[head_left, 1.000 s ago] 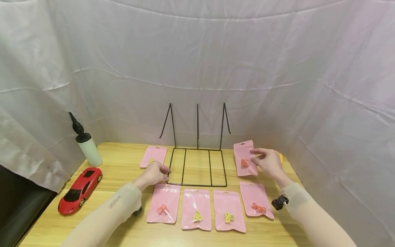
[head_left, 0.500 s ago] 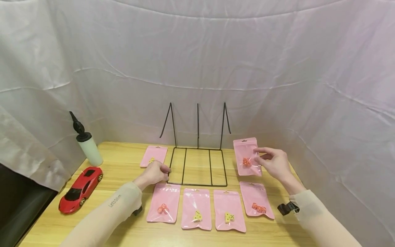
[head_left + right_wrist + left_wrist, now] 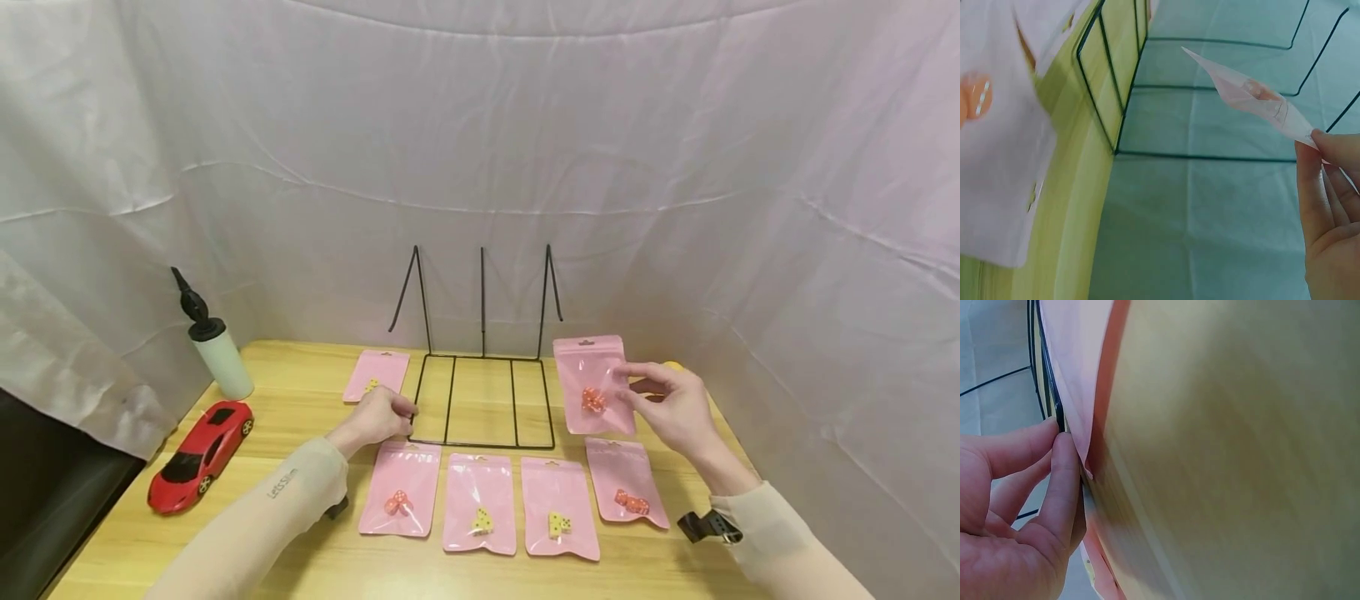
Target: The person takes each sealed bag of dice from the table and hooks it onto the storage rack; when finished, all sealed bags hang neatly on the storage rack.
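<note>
My right hand [image 3: 672, 410] pinches the right edge of a pink zip bag [image 3: 576, 372] with red dice inside, lifted upright off the table. In the right wrist view that bag [image 3: 1247, 97] appears nearly edge-on between thumb and fingers. My left hand [image 3: 375, 417] pinches the front left corner of the black wire display rack [image 3: 483, 447]. Thumb and finger close on the dark wire [image 3: 1050, 378] in the left wrist view. Three upright wires at the rack's back end in hooks. The rack's left front corner is partly hidden by the hand.
Several dice bags lie in front of the rack, including one with yellow dice [image 3: 480, 487] and one with red dice [image 3: 626, 475]. Another bag [image 3: 381, 371] lies behind my left hand. A red toy car [image 3: 201, 458] and a pale green hand pump [image 3: 223, 362] stand left. Curtains enclose the table.
My right hand has raised the bag of red dice and drawn it slightly left, towards the rack. The left hand keeps its hold on the rack's corner.
</note>
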`<state>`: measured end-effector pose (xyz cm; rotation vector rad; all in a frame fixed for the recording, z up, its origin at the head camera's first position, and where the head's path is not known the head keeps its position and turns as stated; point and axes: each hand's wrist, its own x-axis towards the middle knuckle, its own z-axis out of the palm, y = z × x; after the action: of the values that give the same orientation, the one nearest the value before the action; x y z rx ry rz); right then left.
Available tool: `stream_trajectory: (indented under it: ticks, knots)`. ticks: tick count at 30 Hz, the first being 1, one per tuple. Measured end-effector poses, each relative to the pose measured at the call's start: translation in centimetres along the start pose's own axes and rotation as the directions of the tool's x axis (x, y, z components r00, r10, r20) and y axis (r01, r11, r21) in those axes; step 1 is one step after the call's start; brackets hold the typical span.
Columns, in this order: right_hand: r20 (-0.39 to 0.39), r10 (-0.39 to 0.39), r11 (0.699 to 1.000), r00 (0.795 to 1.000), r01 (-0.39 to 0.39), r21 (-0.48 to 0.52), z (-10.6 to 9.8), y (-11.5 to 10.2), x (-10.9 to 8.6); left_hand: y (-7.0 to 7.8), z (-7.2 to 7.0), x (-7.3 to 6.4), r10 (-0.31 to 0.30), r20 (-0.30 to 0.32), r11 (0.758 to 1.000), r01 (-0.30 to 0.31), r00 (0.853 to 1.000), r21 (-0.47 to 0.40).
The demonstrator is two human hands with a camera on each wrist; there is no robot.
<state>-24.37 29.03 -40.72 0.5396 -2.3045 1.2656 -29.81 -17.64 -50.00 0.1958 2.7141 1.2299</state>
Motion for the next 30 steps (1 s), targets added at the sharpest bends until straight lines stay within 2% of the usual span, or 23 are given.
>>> stream_trajectory:
  ticks: [8,16,25,27,30]
  knots:
    - [0.0,-0.113,0.974,0.994,0.111,0.198,0.4,-1.8,-0.8,0.1,0.0,0.0,0.0,-0.001,1.0,0.0,1.0,0.002]
    - [0.031,-0.202,0.934,0.979,0.183,0.305,0.5,-3.6,-1.5,0.1,0.0,0.0,-0.017,0.001,1.0,0.017,1.0,-0.001]
    - [-0.006,-0.309,0.87,0.951,0.285,0.401,0.9,-4.5,-1.0,0.1,-0.1,0.2,-0.016,0.001,1.0,0.016,1.0,0.0]
    - [-0.017,-0.31,0.868,0.95,0.291,0.402,1.0,-4.7,-0.8,0.1,-0.1,0.2,-0.019,0.0,1.0,0.019,1.0,0.001]
    - [-0.027,-0.285,0.88,0.958,0.273,0.388,1.2,-4.9,-0.5,0.0,-0.1,0.2,-0.02,0.001,1.0,0.02,1.0,0.005]
